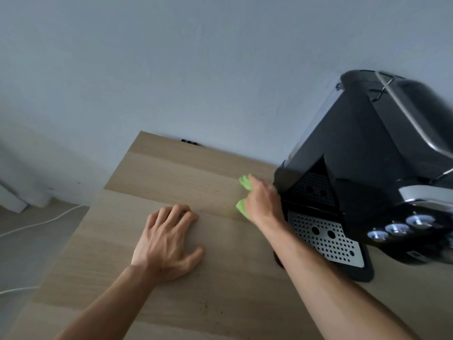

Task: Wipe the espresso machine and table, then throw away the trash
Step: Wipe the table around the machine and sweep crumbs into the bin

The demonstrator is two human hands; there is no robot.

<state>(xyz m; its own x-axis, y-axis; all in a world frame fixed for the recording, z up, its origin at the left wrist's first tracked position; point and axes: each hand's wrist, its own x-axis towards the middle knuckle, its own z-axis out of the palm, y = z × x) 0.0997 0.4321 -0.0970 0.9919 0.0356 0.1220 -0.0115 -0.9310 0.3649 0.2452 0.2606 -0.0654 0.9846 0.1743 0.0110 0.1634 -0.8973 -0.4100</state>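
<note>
Plain grey wall (171, 57) behind a light wood desk (220, 303), with the black espresso machine (362, 148) sitting on it. Right hand (263, 200) was bunched around a green cloth (241, 207), pressing it onto the desk right against the machine's side, just behind its perforated drip tray (326, 239). Left hand (166, 244) rested palm-down on the desk, holding nothing, further out from the machine than the cloth.

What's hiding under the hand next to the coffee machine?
A green cloth. Two bits poke out from under the right hand, which rests on it on the wooden table. The hand covers the rest of the cloth.
</note>
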